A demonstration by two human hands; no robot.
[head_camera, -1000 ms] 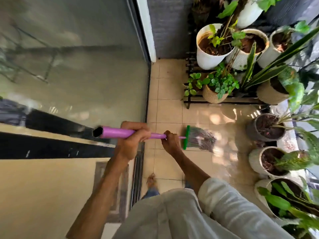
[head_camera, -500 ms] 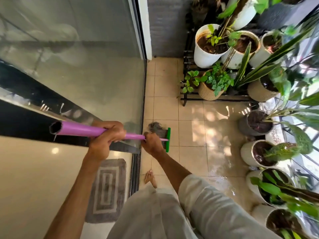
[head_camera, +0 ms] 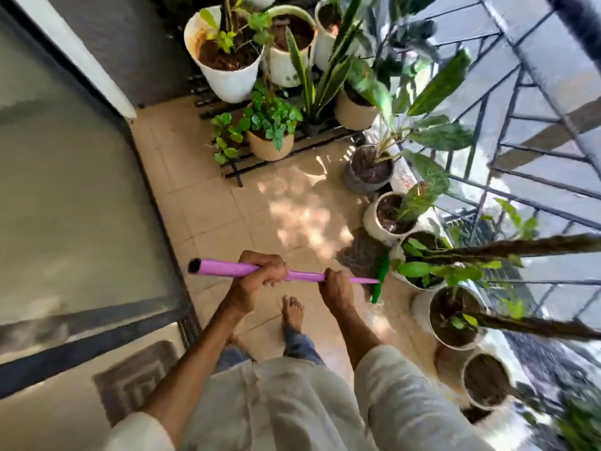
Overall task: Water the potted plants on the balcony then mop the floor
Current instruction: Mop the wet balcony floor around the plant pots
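Observation:
I hold a mop by its purple handle (head_camera: 224, 267). My left hand (head_camera: 260, 275) grips the handle near its open upper end. My right hand (head_camera: 336, 286) grips it lower down, closer to the green mop head (head_camera: 380, 277). The grey mop strands (head_camera: 359, 253) lie on the wet beige tiled floor (head_camera: 227, 219), right beside the white pots along the railing. Potted plants stand in a row on the right, among them a grey pot (head_camera: 366, 177) and a white pot (head_camera: 387, 219).
A black low rack (head_camera: 276, 157) at the far end carries a wicker pot (head_camera: 270, 146) and a tall white pot (head_camera: 227, 73). A glass sliding door (head_camera: 74, 190) runs along the left. The black railing (head_camera: 520, 157) bounds the right. A grey doormat (head_camera: 136, 382) lies inside. My bare foot (head_camera: 292, 312) stands on the tiles.
The mop head has swung from the door side across the floor to the right, up against the pots by the railing. My view has turned right. Both hands keep their grip.

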